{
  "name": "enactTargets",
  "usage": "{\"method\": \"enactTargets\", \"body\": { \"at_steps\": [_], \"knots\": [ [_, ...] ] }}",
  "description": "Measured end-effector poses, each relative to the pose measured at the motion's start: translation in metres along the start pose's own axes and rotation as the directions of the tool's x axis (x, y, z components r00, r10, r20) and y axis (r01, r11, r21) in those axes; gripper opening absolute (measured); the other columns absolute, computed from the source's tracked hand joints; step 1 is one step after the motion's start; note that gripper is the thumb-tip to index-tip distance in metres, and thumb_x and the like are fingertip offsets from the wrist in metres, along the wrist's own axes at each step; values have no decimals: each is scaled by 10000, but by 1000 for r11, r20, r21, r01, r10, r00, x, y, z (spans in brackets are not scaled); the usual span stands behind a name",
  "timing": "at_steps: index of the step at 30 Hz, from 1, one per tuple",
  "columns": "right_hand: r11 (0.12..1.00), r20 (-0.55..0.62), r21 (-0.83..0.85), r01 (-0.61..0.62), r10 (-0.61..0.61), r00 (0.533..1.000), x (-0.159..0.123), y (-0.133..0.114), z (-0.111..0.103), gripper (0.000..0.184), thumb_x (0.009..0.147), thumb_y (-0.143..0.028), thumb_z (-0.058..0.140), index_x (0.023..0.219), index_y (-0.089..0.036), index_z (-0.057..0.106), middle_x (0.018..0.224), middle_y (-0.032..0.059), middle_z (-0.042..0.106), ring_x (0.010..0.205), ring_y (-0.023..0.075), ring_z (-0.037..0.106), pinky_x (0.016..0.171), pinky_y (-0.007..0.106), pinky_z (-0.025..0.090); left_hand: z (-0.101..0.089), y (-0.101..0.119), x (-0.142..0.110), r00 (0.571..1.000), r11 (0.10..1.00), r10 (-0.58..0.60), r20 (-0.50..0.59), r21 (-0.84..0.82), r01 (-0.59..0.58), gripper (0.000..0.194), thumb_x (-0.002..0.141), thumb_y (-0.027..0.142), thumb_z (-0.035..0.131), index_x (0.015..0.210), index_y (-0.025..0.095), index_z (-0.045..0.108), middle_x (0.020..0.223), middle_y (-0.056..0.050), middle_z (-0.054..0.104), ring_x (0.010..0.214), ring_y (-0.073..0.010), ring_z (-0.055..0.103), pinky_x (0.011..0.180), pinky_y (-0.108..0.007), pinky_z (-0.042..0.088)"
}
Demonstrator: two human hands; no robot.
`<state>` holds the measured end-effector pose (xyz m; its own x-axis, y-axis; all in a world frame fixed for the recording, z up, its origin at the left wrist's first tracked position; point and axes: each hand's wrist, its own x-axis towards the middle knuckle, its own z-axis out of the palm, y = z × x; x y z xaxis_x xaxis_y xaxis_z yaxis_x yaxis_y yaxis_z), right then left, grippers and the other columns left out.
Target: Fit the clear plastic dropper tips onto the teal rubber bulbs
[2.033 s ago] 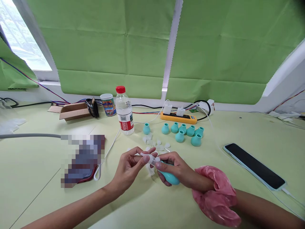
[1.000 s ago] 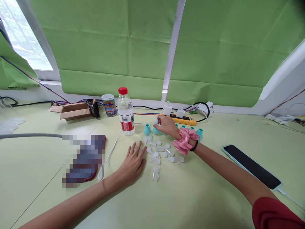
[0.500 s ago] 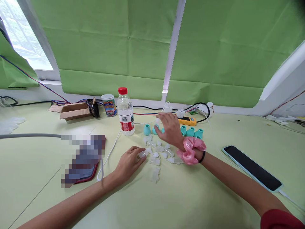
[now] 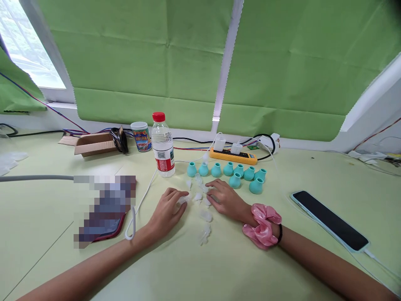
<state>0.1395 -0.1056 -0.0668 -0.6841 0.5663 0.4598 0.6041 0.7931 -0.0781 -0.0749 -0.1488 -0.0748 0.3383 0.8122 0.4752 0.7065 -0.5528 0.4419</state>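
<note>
Table (image 4: 250, 267) bears open bulbs (image 4: 256, 187), contents unclear; left fingers (image 4: 183, 193) clamp clear piece (image 4: 183, 200); right fingers (image 4: 213, 183) apart.

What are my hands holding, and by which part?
The left hand pinches a translucent, elongated plastic piece by its sides, thumb opposite forefinger; whether the right hand holds anything is unclear.

The bottle (image 4: 163, 146) stands between the can (image 4: 141, 137) and the little pots (image 4: 216, 169). The phone (image 4: 332, 219) lies right of the pots on the table (image 4: 250, 267).
</note>
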Motion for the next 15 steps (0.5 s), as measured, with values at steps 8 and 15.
{"method": "enactTargets", "body": {
  "at_steps": [8,15],
  "knots": [
    [983,101,39,178,-181,978,1,-15,-3,167,810,-193,432,871,-177,586,878,63,552,853,177,462,751,341,364,-1,7,-6,992,992,125,7,15,-125,189,839,225,386,965,167,515,732,-44,556,710,-153,505,628,-249,410],
    [999,89,42,-16,13,996,5,-8,3,217,781,-313,504,664,-146,578,728,46,570,793,169,489,750,328,344,3,14,-7,993,984,-102,62,-140,110,97,761,253,475,821,182,500,727,-7,565,599,-114,515,572,-220,416]
  ]
}}
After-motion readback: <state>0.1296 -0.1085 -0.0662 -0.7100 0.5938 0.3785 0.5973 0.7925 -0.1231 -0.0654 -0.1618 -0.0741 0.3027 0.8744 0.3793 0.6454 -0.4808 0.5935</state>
